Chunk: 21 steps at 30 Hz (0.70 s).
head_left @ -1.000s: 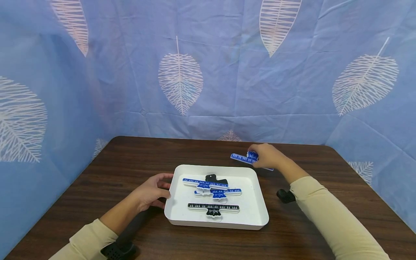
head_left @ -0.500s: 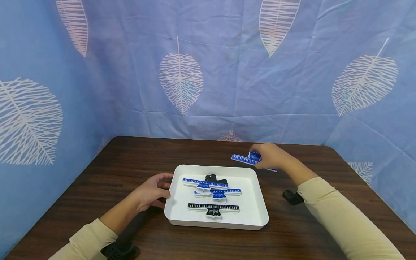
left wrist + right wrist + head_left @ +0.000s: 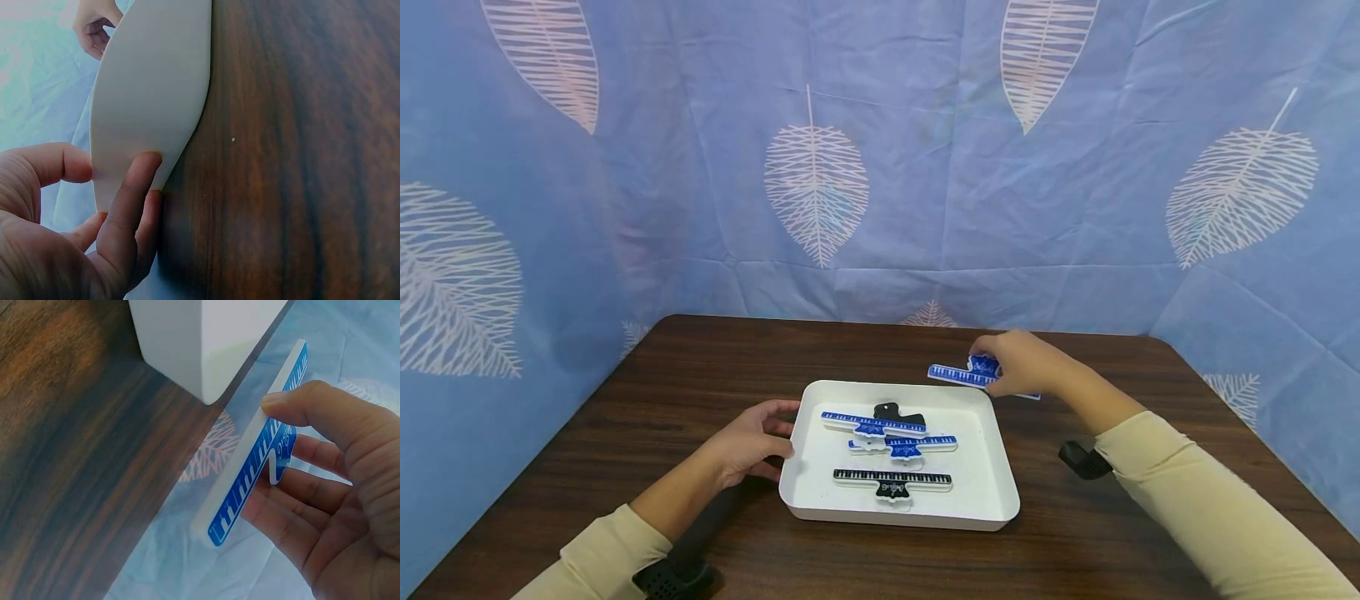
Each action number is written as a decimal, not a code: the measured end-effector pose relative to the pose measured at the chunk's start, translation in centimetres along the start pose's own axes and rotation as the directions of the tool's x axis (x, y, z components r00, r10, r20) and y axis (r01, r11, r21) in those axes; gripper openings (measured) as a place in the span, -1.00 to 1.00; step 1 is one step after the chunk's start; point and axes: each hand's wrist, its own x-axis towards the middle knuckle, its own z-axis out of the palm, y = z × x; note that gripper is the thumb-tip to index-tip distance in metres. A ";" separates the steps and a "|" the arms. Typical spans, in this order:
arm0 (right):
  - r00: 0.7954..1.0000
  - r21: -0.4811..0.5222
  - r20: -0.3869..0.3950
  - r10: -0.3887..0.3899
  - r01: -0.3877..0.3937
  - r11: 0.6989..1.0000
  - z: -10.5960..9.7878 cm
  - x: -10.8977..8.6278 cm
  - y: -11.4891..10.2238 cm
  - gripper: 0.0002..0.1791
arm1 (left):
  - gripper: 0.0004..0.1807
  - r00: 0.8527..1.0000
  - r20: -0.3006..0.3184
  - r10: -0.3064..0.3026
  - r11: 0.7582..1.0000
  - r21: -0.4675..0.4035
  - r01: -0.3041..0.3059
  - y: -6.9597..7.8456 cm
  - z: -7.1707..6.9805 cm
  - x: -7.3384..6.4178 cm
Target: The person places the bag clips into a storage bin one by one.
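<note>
In the head view my right hand [image 3: 1022, 364] pinches a blue-and-white piano-key page clip [image 3: 958, 375] beyond the back right corner of a white tray [image 3: 985, 483]. From the right wrist, thumb and fingers grip the blue clip's long bar and T-shaped tab [image 3: 250, 465]. My left hand [image 3: 748, 442] rests against the tray's left side, fingers touching its outer wall [image 3: 147, 81] in the left wrist view. Inside the tray lie two blue clips, an upper one [image 3: 872, 423] overlapping a lower one [image 3: 904, 447], a black piano-key clip [image 3: 892, 479] and a partly covered black piece [image 3: 887, 411].
The tray stands on a dark wood-grain table [image 3: 760, 358]. A blue cloth [image 3: 910, 192] with white leaf prints hangs behind and at both sides. A dark wrist device [image 3: 1084, 460] shows beneath the right sleeve.
My right hand and the blue clip have shifted slightly, with the clip's left end now lower in the head view. The right forearm has swung right. The left hand and tray keep still.
</note>
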 end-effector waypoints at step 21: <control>0.988 -0.018 0.097 -0.121 0.124 0.992 -0.4 0.2 -3.2 -0.47 | -0.16 1.000 0.005 -0.002 1.000 -0.007 0.002 -0.1 0.2 0.0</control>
